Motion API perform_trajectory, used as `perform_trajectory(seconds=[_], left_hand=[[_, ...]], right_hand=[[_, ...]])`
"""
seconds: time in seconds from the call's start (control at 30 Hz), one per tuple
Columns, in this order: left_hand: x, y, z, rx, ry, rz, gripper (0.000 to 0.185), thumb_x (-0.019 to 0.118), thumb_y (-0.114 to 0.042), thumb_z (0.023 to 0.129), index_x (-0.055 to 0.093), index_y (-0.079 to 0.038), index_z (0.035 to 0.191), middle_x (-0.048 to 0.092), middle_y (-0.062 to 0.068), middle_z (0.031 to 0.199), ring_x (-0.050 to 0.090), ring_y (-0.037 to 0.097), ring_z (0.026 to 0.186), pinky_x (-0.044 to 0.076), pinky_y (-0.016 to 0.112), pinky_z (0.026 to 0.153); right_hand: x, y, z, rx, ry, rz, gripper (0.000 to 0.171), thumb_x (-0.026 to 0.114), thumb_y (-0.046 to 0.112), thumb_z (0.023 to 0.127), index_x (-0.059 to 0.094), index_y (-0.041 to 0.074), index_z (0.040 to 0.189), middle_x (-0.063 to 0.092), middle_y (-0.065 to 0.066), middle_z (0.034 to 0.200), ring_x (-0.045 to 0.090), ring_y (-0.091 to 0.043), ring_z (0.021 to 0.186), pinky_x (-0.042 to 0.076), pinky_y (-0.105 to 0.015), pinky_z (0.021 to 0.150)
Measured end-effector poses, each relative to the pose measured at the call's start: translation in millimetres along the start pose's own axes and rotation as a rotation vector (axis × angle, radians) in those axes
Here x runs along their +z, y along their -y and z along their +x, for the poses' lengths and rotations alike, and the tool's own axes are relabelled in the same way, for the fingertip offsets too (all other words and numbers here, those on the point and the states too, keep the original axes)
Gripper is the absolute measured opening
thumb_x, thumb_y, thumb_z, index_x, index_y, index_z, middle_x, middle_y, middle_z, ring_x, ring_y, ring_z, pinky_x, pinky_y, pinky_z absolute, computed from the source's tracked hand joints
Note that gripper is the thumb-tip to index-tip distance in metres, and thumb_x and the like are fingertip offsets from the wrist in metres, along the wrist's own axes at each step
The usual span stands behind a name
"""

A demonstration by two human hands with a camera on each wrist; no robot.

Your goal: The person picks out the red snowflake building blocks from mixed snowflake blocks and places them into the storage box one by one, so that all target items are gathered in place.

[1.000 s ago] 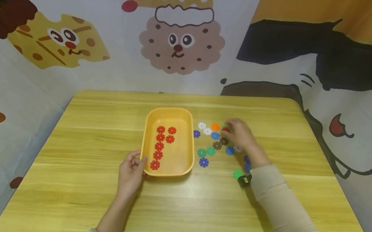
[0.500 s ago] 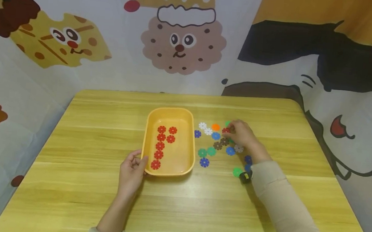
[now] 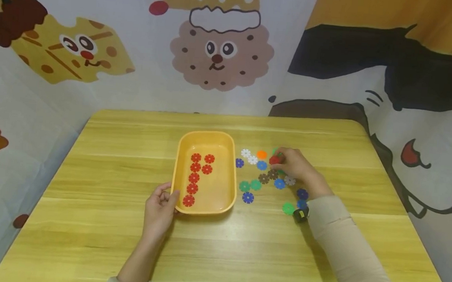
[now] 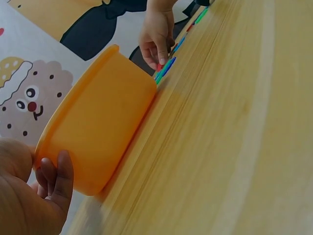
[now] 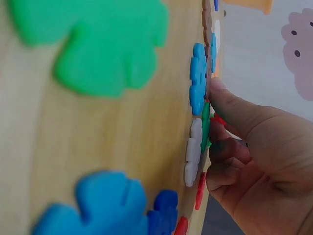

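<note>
My left hand (image 3: 159, 213) grips the near left corner of a yellow-orange plastic tray (image 3: 203, 211), its thumb at the rim. From the left wrist view, the fingers (image 4: 62, 183) of that hand lie against the tray's outer wall. Inside the tray are several red notched snowflake discs (image 3: 193, 178). To the right, my right hand (image 3: 296, 166) pinches a red snowflake disc (image 3: 275, 160) between thumb and fingertips, among the scattered discs. In the right wrist view that hand (image 5: 266, 152) partly hides the red piece.
Loose discs lie right of the tray: white (image 3: 246, 152), orange (image 3: 262, 154), brown (image 3: 264, 178), teal (image 3: 244, 186), dark blue (image 3: 247, 197) and bright green (image 3: 288, 209). A black wrist device (image 3: 300, 215) hangs by the right sleeve. A cartoon-printed cloth (image 3: 217, 100) stands behind the wooden table (image 3: 129, 151).
My right hand has settled on a red disc, which now shows between its fingertips, and has drawn slightly toward me. The left hand and tray stay in place.
</note>
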State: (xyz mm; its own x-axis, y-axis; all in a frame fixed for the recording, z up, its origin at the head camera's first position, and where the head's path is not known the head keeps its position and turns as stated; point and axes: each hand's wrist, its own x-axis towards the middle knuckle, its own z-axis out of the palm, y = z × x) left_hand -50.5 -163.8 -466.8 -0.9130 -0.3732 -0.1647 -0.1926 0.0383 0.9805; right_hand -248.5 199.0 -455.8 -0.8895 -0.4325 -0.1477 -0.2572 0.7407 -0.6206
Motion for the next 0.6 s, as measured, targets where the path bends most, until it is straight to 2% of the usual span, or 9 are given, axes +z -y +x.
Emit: perform_trajectory(seconds=[0.1, 0.4, 0.6], left_hand=[[0.2, -0.1, 0.5, 0.002, 0.001, 0.001, 0.029, 0.061, -0.008, 0.101, 0.058, 0.0, 0.129, 0.06, 0.02, 0.087, 0.059, 0.011, 0.061, 0.057, 0.021, 0.055], [-0.1, 0.9, 0.7, 0.005, -0.005, 0.003, 0.03, 0.061, -0.008, 0.101, 0.058, 0.0, 0.129, 0.06, 0.019, 0.086, 0.057, 0.01, 0.06, 0.056, 0.022, 0.054], [-0.2, 1.9, 0.8, 0.012, -0.004, -0.003, 0.029, 0.062, -0.009, 0.101, 0.059, 0.0, 0.128, 0.06, 0.02, 0.085, 0.056, 0.009, 0.06, 0.055, 0.021, 0.054]], right_hand=[[-0.4, -0.5, 0.2, -0.032, -0.001, -0.029, 0.037, 0.077, 0.015, 0.092, 0.061, -0.002, 0.121, 0.071, -0.014, 0.101, 0.067, -0.027, 0.09, 0.057, -0.045, 0.086], [7.2, 3.9, 2.5, -0.055, -0.039, 0.045, 0.035, 0.076, 0.022, 0.093, 0.061, 0.002, 0.117, 0.069, -0.011, 0.101, 0.064, -0.026, 0.09, 0.056, -0.043, 0.084], [12.0, 7.8, 3.7, -0.076, -0.062, 0.058, 0.038, 0.074, 0.025, 0.094, 0.059, 0.002, 0.121, 0.065, -0.01, 0.099, 0.059, -0.023, 0.083, 0.054, -0.037, 0.076]])
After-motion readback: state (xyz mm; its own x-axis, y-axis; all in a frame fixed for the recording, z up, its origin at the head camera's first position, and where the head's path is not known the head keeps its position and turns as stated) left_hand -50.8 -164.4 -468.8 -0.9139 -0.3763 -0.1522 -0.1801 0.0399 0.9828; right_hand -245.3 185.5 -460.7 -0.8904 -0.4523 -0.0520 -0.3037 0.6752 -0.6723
